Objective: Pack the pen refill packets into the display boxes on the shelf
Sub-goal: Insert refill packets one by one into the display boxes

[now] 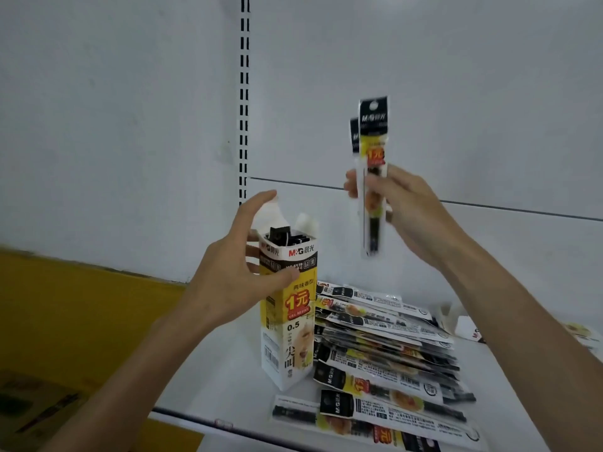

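A tall yellow, white and black display box (288, 321) stands upright on the white shelf (228, 380), its top flaps open and black packet tops showing inside. My left hand (235, 265) grips the box near its top from the left, thumb across the front. My right hand (398, 207) holds two pen refill packets (373, 151) upright in the air, to the right of and above the box opening. A pile of several refill packets (385, 347) lies flat on the shelf right of the box.
A slotted metal upright (244, 93) runs down the white back panel. Another box (466, 327) lies at the far right of the shelf. A yellow surface (65, 308) and cardboard (36, 406) are at the lower left, beyond the shelf edge.
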Demonstrator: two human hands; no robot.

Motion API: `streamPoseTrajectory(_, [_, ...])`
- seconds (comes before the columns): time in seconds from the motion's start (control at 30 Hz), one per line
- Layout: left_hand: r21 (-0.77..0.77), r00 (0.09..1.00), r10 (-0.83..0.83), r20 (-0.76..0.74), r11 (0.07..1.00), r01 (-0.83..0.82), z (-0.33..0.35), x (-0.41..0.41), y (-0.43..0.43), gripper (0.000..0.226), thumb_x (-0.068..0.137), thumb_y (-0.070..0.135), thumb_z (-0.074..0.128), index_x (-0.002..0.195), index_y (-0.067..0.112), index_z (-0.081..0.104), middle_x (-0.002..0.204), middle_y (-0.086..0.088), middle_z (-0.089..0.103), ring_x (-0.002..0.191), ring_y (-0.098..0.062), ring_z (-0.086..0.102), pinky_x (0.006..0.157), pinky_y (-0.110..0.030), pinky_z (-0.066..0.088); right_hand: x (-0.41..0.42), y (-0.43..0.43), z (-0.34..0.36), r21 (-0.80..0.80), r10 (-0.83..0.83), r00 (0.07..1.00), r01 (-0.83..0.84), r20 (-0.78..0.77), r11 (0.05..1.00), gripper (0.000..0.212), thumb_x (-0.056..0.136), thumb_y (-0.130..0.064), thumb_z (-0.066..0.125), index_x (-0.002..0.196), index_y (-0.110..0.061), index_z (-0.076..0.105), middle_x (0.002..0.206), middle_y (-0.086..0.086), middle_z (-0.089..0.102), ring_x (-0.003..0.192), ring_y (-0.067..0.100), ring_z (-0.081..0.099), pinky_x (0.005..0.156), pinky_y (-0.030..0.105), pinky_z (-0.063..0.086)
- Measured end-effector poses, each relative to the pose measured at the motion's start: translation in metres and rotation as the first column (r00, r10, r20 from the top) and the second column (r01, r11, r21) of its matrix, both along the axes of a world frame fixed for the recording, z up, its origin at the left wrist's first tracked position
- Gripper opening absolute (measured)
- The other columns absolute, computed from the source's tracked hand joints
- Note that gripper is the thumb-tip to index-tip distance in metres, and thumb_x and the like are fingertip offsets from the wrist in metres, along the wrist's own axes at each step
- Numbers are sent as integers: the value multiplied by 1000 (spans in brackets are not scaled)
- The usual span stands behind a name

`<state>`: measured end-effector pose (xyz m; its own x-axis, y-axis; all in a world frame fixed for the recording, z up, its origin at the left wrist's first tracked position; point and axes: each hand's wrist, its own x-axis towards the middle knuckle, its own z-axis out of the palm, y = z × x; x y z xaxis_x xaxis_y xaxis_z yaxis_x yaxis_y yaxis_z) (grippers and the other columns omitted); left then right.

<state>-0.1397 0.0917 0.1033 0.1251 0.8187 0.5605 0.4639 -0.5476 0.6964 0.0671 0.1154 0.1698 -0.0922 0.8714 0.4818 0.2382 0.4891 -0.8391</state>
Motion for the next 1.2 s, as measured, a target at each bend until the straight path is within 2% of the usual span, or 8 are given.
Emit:
streamPoseTrajectory(0.13, [-43, 984, 2, -176, 999, -10, 10, -5, -2, 53, 66, 36, 76, 98, 60, 40, 97, 15, 58, 84, 4, 55, 57, -8, 45, -8, -6, 21, 277, -193, 977, 161, 95, 947, 23, 98, -24, 41, 103, -22, 62, 72, -13, 52, 69, 3, 50, 68, 18, 42])
streamPoseTrajectory(0.37, [-80, 944, -22, -330, 997, -4, 20, 1, -2, 41, 72, 40, 70, 95, 61, 44, 96, 19, 53, 84, 4, 51, 58, -7, 39, -23, -12, 31, 348, -45, 991, 87, -127, 933, 14, 95, -16, 49, 99, -21, 61, 80, -1, 57, 72, 5, 59, 63, 26, 57])
streamPoseTrajectory(0.5, [-31, 949, 63, -309, 997, -76, 10, 5, -2, 32, 75, 43, 66, 104, 51, 55, 97, 6, 55, 92, -10, 52, 74, -27, 50, -30, -13, 25, 328, -31, 979, 97, -200, 940, 8, 93, -14, 53, 90, -14, 61, 85, 9, 64, 72, 5, 62, 58, 22, 54])
streamPoseTrajectory(0.67, [-17, 953, 74, -293, 996, -83, 8, 11, -7, 33, 77, 40, 66, 109, 36, 59, 91, 9, 51, 86, -10, 53, 73, -29, 49, -36, -4, 13, 364, -94, 991, 123, -96, 923, 6, 91, -14, 55, 88, -13, 61, 73, 3, 62, 73, 21, 63, 57, 30, 56])
streamPoseTrajectory(0.83, [-48, 964, 20, -267, 998, -34, 5, 11, -8, 24, 76, 40, 65, 88, 49, 46, 94, 1, 54, 89, -15, 54, 78, -38, 50, -40, 2, -13, 394, -142, 976, 68, 163, 916, 6, 88, -16, 60, 83, -13, 63, 68, -8, 64, 65, 5, 61, 63, 19, 51])
streamPoseTrajectory(0.97, [-40, 973, 6, -230, 999, -15, 3, 12, -7, 28, 75, 40, 66, 80, 51, 41, 95, 2, 55, 89, -13, 54, 77, -40, 52, -39, 7, -31, 136, -85, 902, 29, 424, 990, 13, 80, -19, 69, 92, -16, 71, 86, -7, 70, 73, -3, 60, 61, 7, 43])
streamPoseTrajectory(1.07, [-34, 982, -1, -191, 999, -5, 0, 12, -7, 30, 74, 38, 68, 84, 49, 42, 100, 4, 55, 90, -13, 55, 75, -40, 53, -34, 6, -17, 24, 16, 934, -26, 356, 999, 23, 75, -23, 73, 98, -19, 68, 90, -9, 70, 78, 2, 61, 64, 13, 43])
streamPoseTrajectory(1.2, [-11, 995, 5, -102, 1000, -6, -2, 12, -9, 41, 72, 35, 71, 94, 47, 38, 97, 13, 57, 89, -4, 55, 74, -37, 53, -33, 6, -5, 163, -36, 987, 11, 158, 987, 13, 77, -17, 72, 75, -27, 64, 69, -13, 63, 61, -1, 54, 59, 9, 39])
